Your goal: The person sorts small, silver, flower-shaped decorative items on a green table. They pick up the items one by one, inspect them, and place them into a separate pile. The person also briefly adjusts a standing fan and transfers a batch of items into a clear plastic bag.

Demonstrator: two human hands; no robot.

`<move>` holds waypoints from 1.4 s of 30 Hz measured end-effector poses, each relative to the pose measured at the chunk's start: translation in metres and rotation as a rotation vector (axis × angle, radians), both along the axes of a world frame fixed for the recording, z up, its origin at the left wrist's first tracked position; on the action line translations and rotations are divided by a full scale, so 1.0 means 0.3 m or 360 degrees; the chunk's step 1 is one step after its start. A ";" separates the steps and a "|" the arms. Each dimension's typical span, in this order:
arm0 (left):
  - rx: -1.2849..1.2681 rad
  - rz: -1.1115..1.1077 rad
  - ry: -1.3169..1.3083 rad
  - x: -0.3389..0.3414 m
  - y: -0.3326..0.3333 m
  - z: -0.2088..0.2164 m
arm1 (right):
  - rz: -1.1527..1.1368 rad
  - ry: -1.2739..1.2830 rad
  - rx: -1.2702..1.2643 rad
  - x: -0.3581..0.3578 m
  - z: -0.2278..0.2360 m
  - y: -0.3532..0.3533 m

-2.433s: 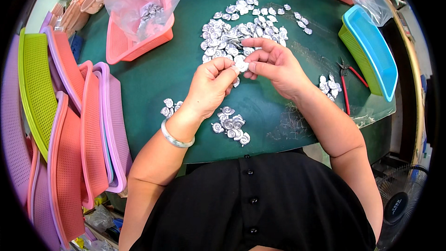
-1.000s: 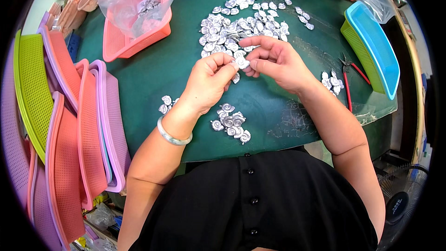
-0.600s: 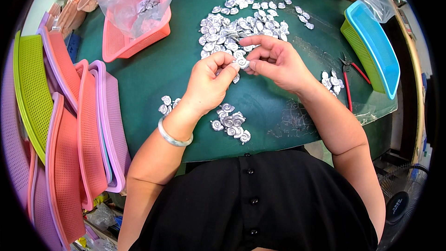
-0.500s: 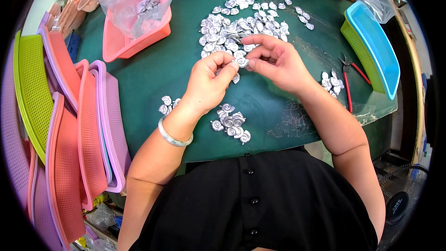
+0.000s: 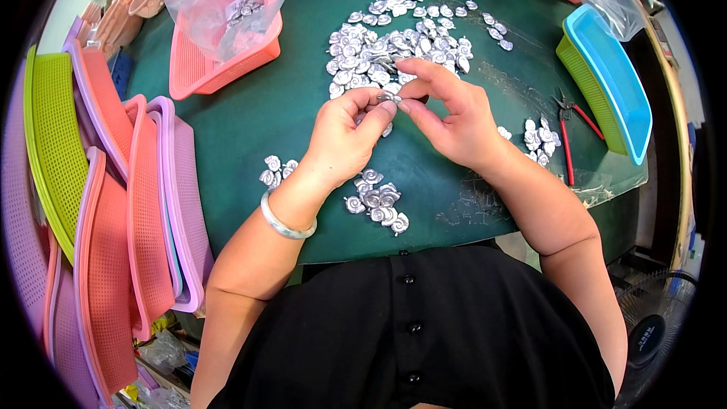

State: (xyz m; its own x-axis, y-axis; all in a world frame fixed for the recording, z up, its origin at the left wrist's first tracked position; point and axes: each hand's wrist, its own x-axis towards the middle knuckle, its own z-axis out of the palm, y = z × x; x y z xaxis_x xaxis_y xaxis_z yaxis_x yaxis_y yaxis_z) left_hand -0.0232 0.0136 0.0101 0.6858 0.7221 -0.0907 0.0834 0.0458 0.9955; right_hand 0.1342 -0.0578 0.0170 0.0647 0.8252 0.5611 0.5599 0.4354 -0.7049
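Between my two hands is a small silver rose-shaped metal piece (image 5: 390,97), turned edge-on. My left hand (image 5: 342,130) pinches it between thumb and fingertips. From the other side my right hand (image 5: 454,117) grips its edge with thumb and index finger, the other fingers curled. Just beyond my hands lies a large heap of similar silver pieces (image 5: 371,49). A smaller pile (image 5: 377,201) sits nearer to me, below my left hand. Another small cluster (image 5: 274,170) lies by my left wrist, partly hidden by it. Right of my right forearm is one more group (image 5: 541,141).
Red-handled cutters (image 5: 568,144) lie on the green table (image 5: 250,125) at the right, beside a blue basket nested in a green one (image 5: 617,87). A pink basket (image 5: 227,68) with a plastic bag stands back left. Stacked baskets (image 5: 113,227) line the left; a fan (image 5: 651,326) stands lower right.
The rose piece has tipped from showing its face to edge-on between my fingers. My hands have otherwise barely moved.
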 end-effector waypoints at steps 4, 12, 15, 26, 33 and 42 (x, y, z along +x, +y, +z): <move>-0.0037 -0.0004 -0.0008 -0.001 0.002 -0.001 | 0.0009 -0.0056 0.0016 0.001 0.000 0.001; -0.0058 0.0005 0.0004 -0.001 0.002 0.000 | -0.0001 -0.0070 -0.0025 -0.002 0.004 -0.002; -0.0078 -0.0008 -0.0001 -0.002 0.004 -0.004 | 0.0013 -0.0036 -0.0062 0.000 0.003 -0.004; -0.0210 -0.0026 0.0056 -0.001 0.001 0.006 | 0.0221 0.0579 -0.0444 0.010 -0.019 0.003; -0.0423 -0.0144 0.0053 -0.007 0.006 0.015 | 0.0332 0.0720 -0.0645 0.024 -0.009 0.003; -0.0460 -0.0175 0.0073 -0.010 0.006 0.012 | 0.0399 0.0799 -0.0683 0.031 -0.005 0.004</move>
State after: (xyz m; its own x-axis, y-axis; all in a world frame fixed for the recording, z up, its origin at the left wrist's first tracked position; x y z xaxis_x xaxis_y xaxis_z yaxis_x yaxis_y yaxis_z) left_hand -0.0262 0.0155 0.0137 0.7489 0.5834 -0.3141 0.1479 0.3149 0.9375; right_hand 0.1435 -0.0565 0.0155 0.0095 0.9908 0.1350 0.0412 0.1345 -0.9900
